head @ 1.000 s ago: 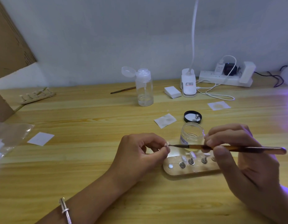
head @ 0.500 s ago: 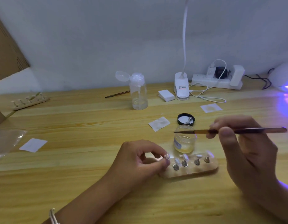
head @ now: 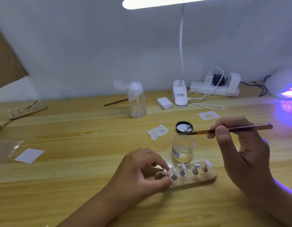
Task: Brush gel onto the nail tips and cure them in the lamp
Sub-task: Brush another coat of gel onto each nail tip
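- Left grip (head: pixel 142 174) is pinching one nail tip (head: pixel 165 172) between thumb and fingertips at the left end of the wooden holder (head: pixel 207 177); whether the tip is seated in the holder is not showing.
- Right grip (head: pixel 245 158) is clamping the brush (head: pixel 232 129) like a pen, its bristles pointing left and hanging above the open jar of gel (head: pixel 183 149), apart from it.
- Four more tips are standing in a row on the holder, which is lying on the surface (head: pixel 76 161) just in front of the jar.
- These tips are looking thin, light and glossy, so probably slipping easily; taking hold of the small metal stand beneath one, not the coated top, is seeming safest.
- Weighing next to nothing, the brush is likely answering best to a hold near the ferrule and a feather touch.
- Standing small and light, the jar is probably tipping at a careless knock.
- At the far right the curing lamp (head: pixel 284 84) is glowing violet, well apart from the holder.
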A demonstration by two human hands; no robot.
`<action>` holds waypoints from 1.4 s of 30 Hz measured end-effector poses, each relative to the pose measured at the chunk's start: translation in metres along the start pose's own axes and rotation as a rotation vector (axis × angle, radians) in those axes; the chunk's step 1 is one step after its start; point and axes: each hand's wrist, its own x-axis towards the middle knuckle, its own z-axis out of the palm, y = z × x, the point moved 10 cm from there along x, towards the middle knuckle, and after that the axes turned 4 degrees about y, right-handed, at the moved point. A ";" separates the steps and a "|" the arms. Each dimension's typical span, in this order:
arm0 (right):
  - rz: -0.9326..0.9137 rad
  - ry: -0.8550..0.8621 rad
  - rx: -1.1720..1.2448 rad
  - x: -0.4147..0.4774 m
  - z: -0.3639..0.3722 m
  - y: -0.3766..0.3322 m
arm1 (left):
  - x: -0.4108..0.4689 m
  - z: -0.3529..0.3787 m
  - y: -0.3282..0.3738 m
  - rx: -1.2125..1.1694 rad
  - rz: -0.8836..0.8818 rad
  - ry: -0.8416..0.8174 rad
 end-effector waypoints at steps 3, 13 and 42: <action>0.058 -0.027 -0.124 0.005 0.005 0.007 | 0.003 0.005 0.004 0.066 0.019 0.022; 0.008 -0.194 -0.301 -0.002 0.029 0.007 | 0.002 0.014 0.008 0.146 0.078 0.072; 0.040 -0.076 -0.164 0.003 0.000 0.001 | -0.004 -0.031 -0.003 -0.187 -0.011 0.359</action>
